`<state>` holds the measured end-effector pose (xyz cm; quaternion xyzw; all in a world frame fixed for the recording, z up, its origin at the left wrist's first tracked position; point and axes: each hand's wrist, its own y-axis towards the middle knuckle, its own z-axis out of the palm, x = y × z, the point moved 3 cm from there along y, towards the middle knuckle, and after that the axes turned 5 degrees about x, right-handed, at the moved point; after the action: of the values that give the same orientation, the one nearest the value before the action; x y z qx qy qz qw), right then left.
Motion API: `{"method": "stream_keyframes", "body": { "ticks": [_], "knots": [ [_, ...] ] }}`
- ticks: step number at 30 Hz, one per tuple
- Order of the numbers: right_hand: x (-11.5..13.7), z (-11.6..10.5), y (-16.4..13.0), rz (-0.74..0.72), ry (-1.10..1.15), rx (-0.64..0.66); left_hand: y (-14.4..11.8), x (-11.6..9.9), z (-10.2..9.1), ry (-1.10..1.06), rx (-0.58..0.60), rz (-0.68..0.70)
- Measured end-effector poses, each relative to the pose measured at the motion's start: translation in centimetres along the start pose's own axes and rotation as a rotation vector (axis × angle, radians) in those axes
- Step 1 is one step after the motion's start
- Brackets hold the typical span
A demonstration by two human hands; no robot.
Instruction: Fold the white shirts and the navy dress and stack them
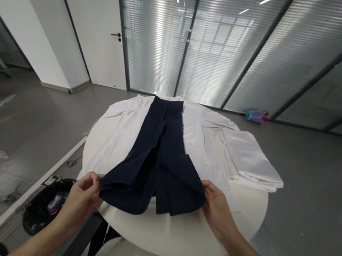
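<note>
Dark navy trousers (173, 146) lie lengthwise over a spread white garment (125, 125), with the waistband at the far end and the two legs toward me. My left hand (84, 192) pinches the outer corner of the left leg's hem between thumb and fingers. At the opposite side, my right hand (215, 205) grips the outer edge of the right leg's hem. Both hems are pulled outward and lifted a little near the table's front edge. The white garment's sleeves reach out to either side, and its middle is hidden under the trousers.
The round white table (169, 237) carries everything. Folded white cloth (254, 159) sits at its right, overhanging the edge. A black-lined bin (42, 207) stands on the floor at lower left, near cables. Behind are a glass partition (215, 57) and a white door (91, 14).
</note>
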<state>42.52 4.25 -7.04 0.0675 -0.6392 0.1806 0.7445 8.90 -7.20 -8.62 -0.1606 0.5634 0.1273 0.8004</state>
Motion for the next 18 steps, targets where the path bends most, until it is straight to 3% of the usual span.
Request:
{"method": "stream_keyframes", "body": {
  "ticks": [3, 6, 9, 13, 18],
  "knots": [
    [-1.0, 0.5, -0.5, 0.05, 0.053, 0.009, -1.1, 0.6, 1.0, -0.102, -0.029, -0.161],
    [-1.7, 1.2, -1.1, 0.047, 0.143, 0.019, -1.8, 0.5, 1.7, -0.103, -0.043, -0.206],
    [-2.2, 1.8, -2.5, 0.065, 0.165, 0.047, -2.7, 0.8, 1.5, -0.067, -0.042, -0.188],
    [-3.2, 1.9, -5.1, 0.299, 0.1, 0.092, -4.3, 2.0, 0.1, 0.043, -0.051, -0.154],
    [-3.6, 0.8, -6.0, 0.352, -0.002, 0.116, -5.5, 2.3, -0.9, 0.261, -0.054, 0.068]
  ]
}}
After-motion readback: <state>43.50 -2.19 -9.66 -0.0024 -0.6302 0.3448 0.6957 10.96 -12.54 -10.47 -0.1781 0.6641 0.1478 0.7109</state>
